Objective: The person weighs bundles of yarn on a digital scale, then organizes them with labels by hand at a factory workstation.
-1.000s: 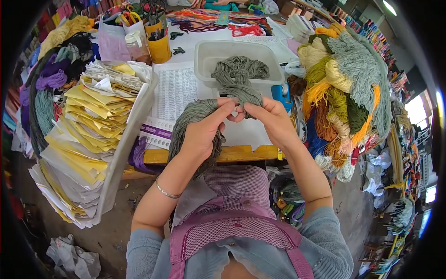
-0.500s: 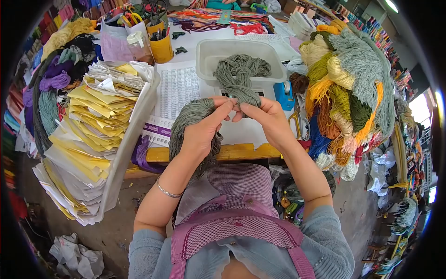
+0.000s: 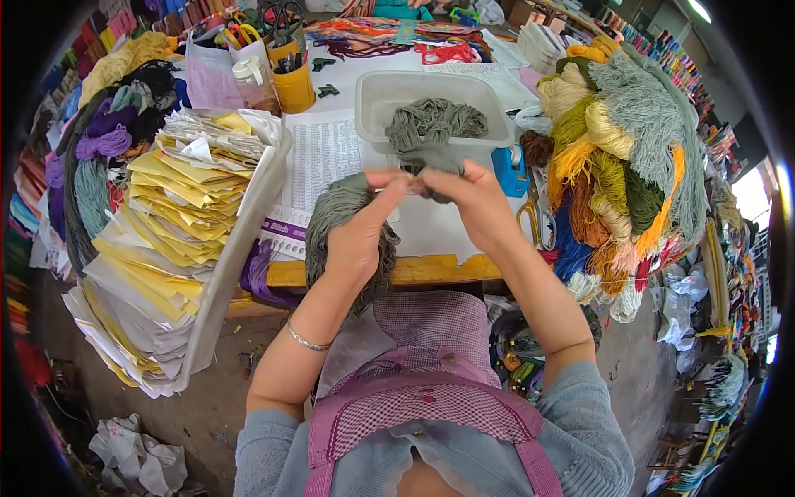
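A bundle of grey-green yarn (image 3: pixel 327 224) hangs over the table's front edge beside my left hand (image 3: pixel 362 232), whose thumb and fingers are closed on its upper end. My right hand (image 3: pixel 474 203) is close by, fingertips nearly meeting the left ones and closed on strands of the same yarn, slightly smeared by motion. More of this yarn (image 3: pixel 439 120) lies heaped in a translucent plastic tub (image 3: pixel 364 116) and runs over the near rim toward my hands. What lies exactly between the fingertips is too blurred to tell.
Left stands a long box (image 3: pixel 236 261) of yellow and white packets; a printed sheet (image 3: pixel 323 153) lies beside it. Right are a blue tape dispenser (image 3: pixel 509 171), scissors (image 3: pixel 530 219) and a multicoloured yarn pile (image 3: pixel 613 166). An orange cup (image 3: pixel 294 89) holds tools; another person's hand (image 3: pixel 416 3) shows behind.
My right hand has turned and shifted slightly, its fingers now blurred at the yarn strands. The yarn between the tub and my hands has bunched lower. My left hand stays nearly in place.
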{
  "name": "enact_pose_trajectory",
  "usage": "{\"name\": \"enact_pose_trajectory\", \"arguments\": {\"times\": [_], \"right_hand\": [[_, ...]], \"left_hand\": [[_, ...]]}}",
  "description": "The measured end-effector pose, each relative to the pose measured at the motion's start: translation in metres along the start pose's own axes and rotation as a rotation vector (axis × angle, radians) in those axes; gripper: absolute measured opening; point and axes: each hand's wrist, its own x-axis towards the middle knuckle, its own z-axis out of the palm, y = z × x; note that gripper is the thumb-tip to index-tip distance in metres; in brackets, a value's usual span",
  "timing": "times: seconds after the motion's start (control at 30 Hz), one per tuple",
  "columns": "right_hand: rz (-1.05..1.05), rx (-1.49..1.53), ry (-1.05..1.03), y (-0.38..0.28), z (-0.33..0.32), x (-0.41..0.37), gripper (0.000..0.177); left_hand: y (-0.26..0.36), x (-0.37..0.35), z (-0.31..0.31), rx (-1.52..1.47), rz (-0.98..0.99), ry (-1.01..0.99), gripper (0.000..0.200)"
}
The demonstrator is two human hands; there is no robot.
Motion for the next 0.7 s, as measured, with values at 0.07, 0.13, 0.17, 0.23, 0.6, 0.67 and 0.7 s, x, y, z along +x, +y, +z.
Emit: {"name": "enact_pose_trajectory", "arguments": {"times": [0.07,0.13,0.17,0.23,0.6,0.67,0.7], "right_hand": [[0.063,0.175,0.000,-0.010,-0.004,0.017,0.021],[0.041,0.243,-0.003,-0.032,-0.018,0.037,0.015],[0.015,0.141,0.053,-0.049,-0.026,0.049,0.015],[-0.079,-0.029,0.129,-0.082,-0.042,0.076,0.020],[-0.284,-0.293,0.200,-0.194,-0.046,0.127,0.015],[-0.262,-0.046,-0.157,-0.203,-0.021,0.099,0.015],[-0.273,-0.065,-0.051,-0.209,0.009,0.068,0.015]], "left_hand": [[0.007,-0.004,-0.006,-0.177,0.108,-0.003,0.008],[0.042,-0.027,-0.010,-0.471,-0.132,0.185,0.006],[0.041,-0.039,-0.040,-0.548,-0.054,-0.120,0.015],[0.057,-0.081,-0.072,-0.244,-0.019,-0.259,0.028],[0.040,-0.393,-0.329,-0.223,-0.114,0.854,0.023],[0.036,-0.421,-0.342,-0.296,-0.046,0.946,0.023],[0.035,-0.427,-0.342,-0.357,-0.049,0.965,0.023]]}}
